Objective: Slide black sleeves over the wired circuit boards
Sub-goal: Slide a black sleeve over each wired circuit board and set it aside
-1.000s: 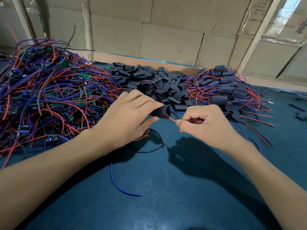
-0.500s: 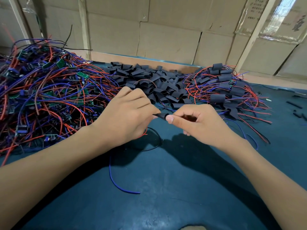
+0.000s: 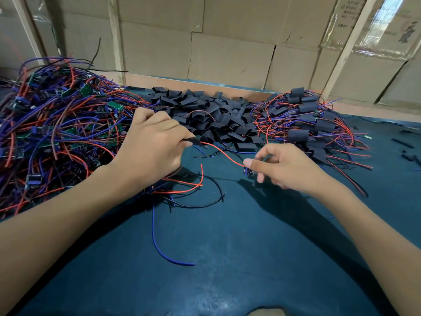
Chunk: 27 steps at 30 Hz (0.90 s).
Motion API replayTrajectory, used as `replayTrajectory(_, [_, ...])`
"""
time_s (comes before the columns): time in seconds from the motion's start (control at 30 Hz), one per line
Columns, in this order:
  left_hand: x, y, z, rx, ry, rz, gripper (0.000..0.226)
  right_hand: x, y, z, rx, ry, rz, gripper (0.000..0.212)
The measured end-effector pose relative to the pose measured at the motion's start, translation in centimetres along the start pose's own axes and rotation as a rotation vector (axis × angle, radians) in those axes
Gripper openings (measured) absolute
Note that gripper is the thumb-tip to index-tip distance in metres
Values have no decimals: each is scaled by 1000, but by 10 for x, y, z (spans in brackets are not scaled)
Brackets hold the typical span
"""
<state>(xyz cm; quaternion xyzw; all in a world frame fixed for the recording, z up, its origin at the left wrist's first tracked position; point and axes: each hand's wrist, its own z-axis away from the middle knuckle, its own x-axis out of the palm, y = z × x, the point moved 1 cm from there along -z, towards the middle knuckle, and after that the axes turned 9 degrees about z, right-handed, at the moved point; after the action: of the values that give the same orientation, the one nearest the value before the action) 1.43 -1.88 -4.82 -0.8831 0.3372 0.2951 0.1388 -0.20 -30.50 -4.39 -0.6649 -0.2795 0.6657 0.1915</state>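
Head camera looks down, close over table [image 3: 227,258].

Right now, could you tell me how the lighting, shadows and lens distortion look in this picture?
Head view: even light; both arms cast dark shadows on the mat toward the lower right; glare streaks the plastic wrap top right; wide-angle bending tilts the posts at the edges; hands and wires look sharp.

Both hands [image 3: 155,147] [image 3: 287,167] pinching (fingers curled)
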Motion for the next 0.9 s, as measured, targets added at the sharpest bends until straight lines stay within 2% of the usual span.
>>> replayTrajectory(0.13, [3, -1, 1, 14, -16, -60, 24, -7, -2, 2, -25, -78, -200, 12])
replayTrajectory(0.3, [5, 2, 0, 110, -76, -139, 38, -8, -8, 4, -190, 103, -267, 9])
replayTrajectory(0.43, [6, 8, 0, 178, -85, -136, 38, 2, -17, 7, -282, 153, -321, 9])
replayTrajectory(0.67, [7, 23, 0, 250, -40, -77, 35, 10, -27, 9, -255, 128, -423, 6])
replayTrajectory(0.9, [5, 28, -2, 196, -6, -2, 31, 13, -33, 12, -165, 87, -524, 12])
